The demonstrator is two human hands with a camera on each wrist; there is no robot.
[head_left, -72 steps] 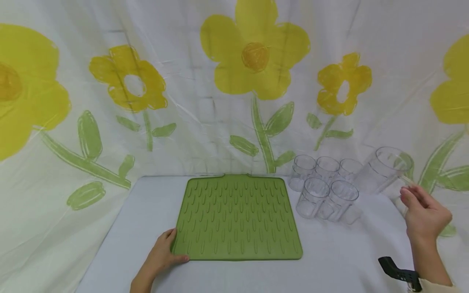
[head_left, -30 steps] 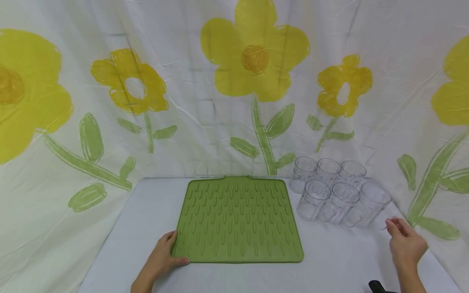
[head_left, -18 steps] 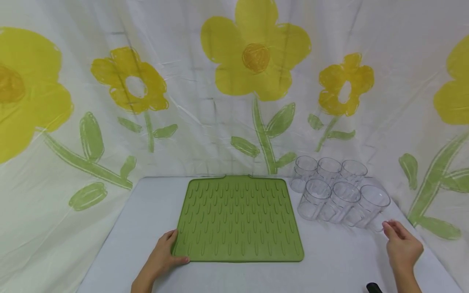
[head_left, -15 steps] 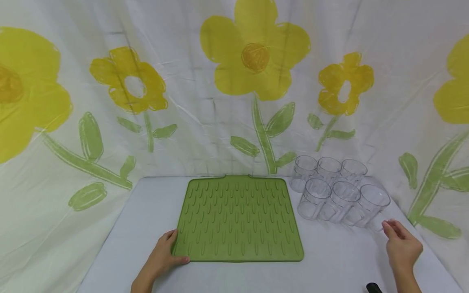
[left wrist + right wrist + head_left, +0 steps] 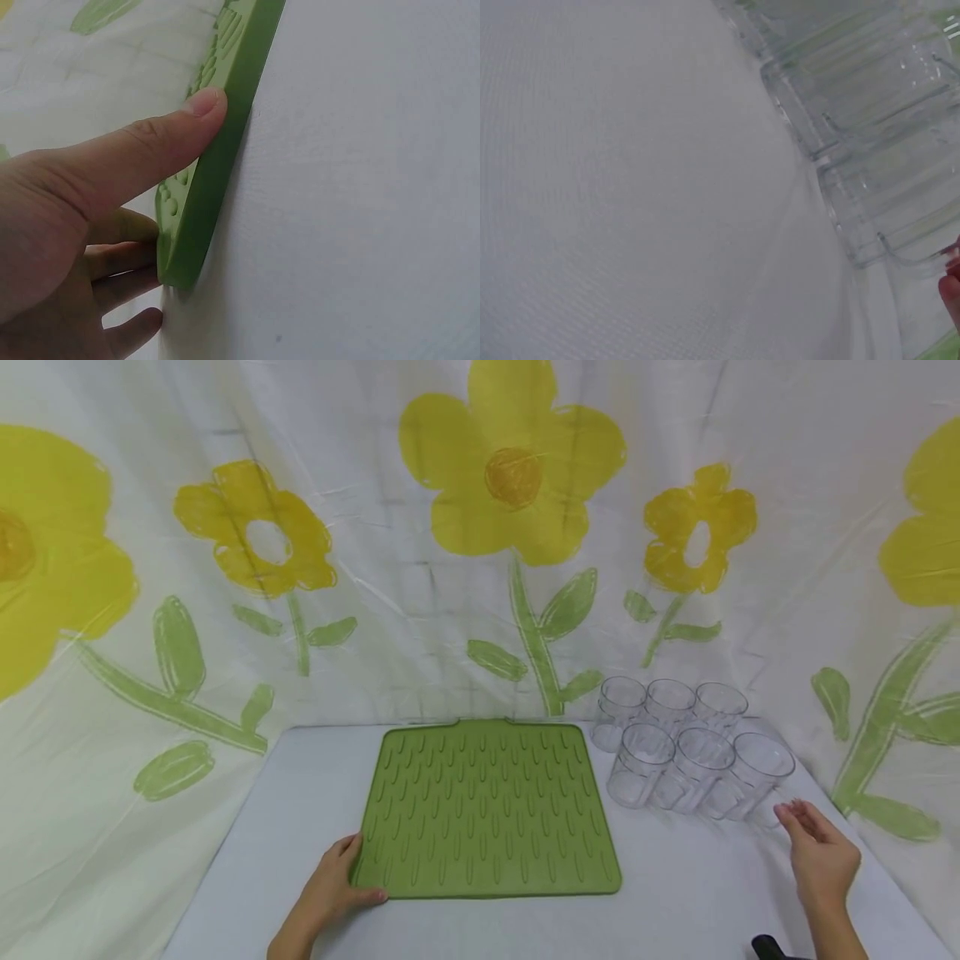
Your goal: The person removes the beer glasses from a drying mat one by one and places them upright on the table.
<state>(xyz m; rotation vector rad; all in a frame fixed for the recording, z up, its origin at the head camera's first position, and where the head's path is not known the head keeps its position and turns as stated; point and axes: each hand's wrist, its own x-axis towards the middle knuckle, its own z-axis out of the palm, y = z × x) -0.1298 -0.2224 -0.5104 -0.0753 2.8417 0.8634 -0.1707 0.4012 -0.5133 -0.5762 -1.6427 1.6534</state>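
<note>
At the right of the table stand two rows of clear mugs. My right hand pinches the handle of the front-row mug at the right end, which stands upright beside its neighbour. Only fingertips show at that handle in the right wrist view. A green ribbed mat lies flat in the middle. My left hand holds its near left corner, the thumb over the front edge and the fingers against the left side.
Behind the front row stand three more mugs near the table's back edge. The white tablecloth covers the table. A flowered curtain hangs right behind it. A black strap end shows by the right wrist.
My right hand has lowered the tilted mug from above the back right and set it upright at the right end of the front row. My left hand stays at the mat's corner.
</note>
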